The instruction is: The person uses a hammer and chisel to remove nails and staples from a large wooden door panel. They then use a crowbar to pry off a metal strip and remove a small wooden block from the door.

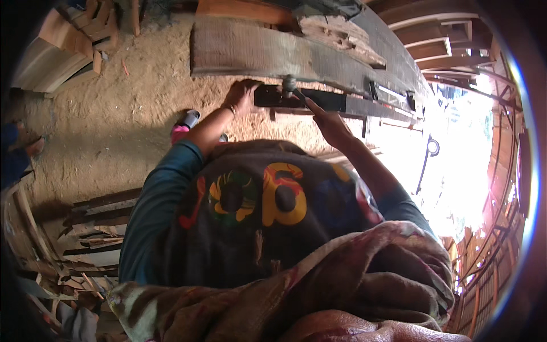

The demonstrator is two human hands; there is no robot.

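My left hand [244,97] is closed around the left end of a dark, narrow piece of wood [325,99], which lies along the near side of a workbench [242,54]. My right hand [332,126] grips the handle of a hammer [289,84]. The hammer's head is over the dark piece, a short way to the right of my left hand. Whether it touches the wood I cannot tell. The fingertips of my left hand are partly hidden behind the wood's end.
A rough, broken chunk of wood [342,37] lies on the bench top. Toward the bench's right end is a slim dark-and-pale object [393,96]. Cut boards [62,51] stand far left, and scrap strips [102,228] lie near left. Another person's blue clothing [14,157] shows at the left edge.
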